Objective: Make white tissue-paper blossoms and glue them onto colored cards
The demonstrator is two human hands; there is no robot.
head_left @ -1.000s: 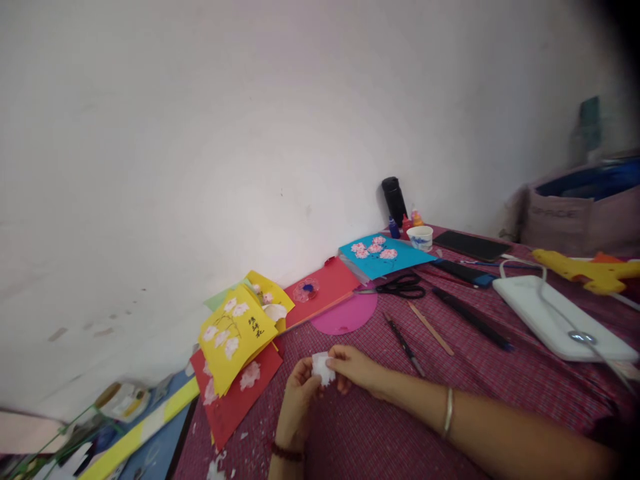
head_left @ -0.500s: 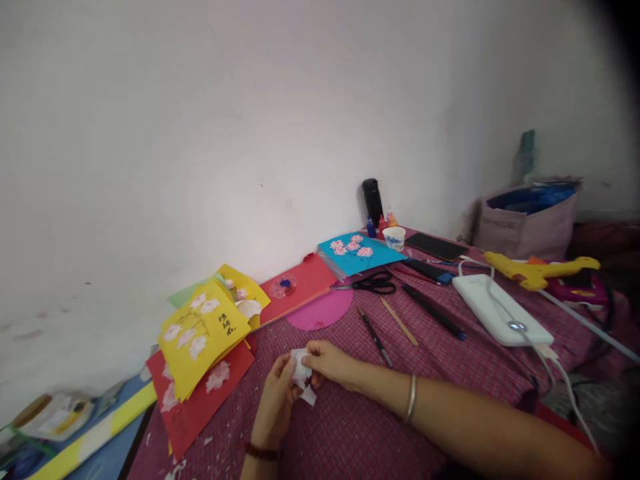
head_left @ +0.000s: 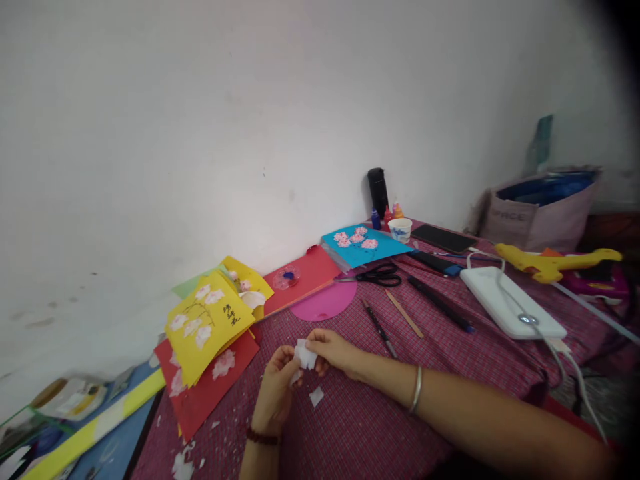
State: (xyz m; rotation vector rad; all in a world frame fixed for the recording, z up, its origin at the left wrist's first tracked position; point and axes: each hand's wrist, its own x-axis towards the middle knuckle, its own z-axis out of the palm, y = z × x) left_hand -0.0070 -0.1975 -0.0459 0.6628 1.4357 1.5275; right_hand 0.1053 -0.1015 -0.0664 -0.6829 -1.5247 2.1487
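Note:
Between my hands, near the front of the checked cloth, is a small wad of white tissue paper (head_left: 305, 355). My left hand (head_left: 279, 387), with a dark bead bracelet at its wrist, pinches the paper's left side. The thumb and fingers of my right hand (head_left: 333, 351) grip its right side; a silver bangle is on that wrist. Just below the hands a loose white paper piece (head_left: 317, 397) lies on the cloth. Yellow sheets with pale flowers (head_left: 213, 320) rest on red paper (head_left: 203, 390) to the left.
Black scissors (head_left: 377, 275), a brush pen (head_left: 379, 329), a wooden stick (head_left: 404, 313) and a black pen (head_left: 440, 305) lie beyond my right arm. A white power bank (head_left: 510, 303) and a yellow glue gun (head_left: 557, 261) are at the right. A blue flower card (head_left: 365, 247) is at the back.
The loose white piece that hung under my hands now lies on the cloth. The view has shifted slightly, and the paper between my fingers looks flatter.

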